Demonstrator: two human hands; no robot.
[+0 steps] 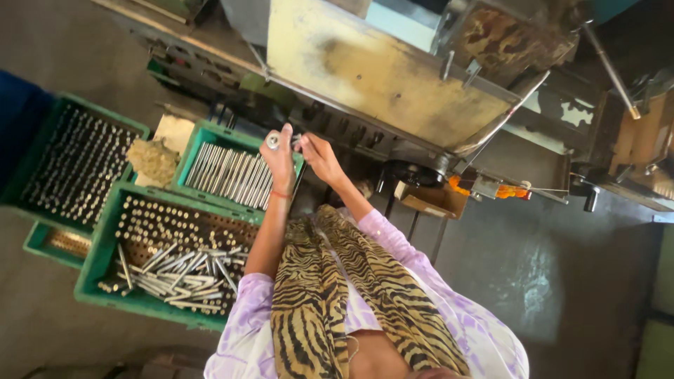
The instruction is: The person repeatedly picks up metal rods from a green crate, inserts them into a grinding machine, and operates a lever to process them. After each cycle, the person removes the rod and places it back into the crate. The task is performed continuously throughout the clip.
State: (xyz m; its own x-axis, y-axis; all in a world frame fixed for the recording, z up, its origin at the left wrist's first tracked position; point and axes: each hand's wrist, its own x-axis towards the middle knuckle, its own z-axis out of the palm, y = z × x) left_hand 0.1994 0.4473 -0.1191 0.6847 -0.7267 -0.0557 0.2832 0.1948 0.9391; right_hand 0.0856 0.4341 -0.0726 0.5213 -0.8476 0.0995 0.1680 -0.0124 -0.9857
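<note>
The left hand (279,158) is closed around a short, silvery metal cylinder (272,140), its round end face showing above the curled fingers (284,135). The right hand (319,156) meets it from the other side, fingertips pinched near a small dark part between the two hands; whether it actually grips something there cannot be told, since the spot is small and shadowed. The cylinder sits raised at the front of the grimy yellowish metal machine (379,77), just above the far corner of the green plastic crate of neatly laid silver rods (228,172).

To do this step well, it seems wise to keep the cylinder square in the fist, end face outward, and let the right fingertips do the fine work while the left only steadies. Holding both hands close over the crate means a dropped piece would likely land among the rods, not on the floor.

Both forearms reach forward and upward from the lilac sleeves (246,319), elbows bent, wrists angled toward each other; a thin red band circles the left wrist. A tiger-striped scarf (330,295) hangs down the chest between the arms. To the left lie a nearer green crate with a pegged board and loose rods (168,260) and a farther green crate of upright pins (77,165).
</note>
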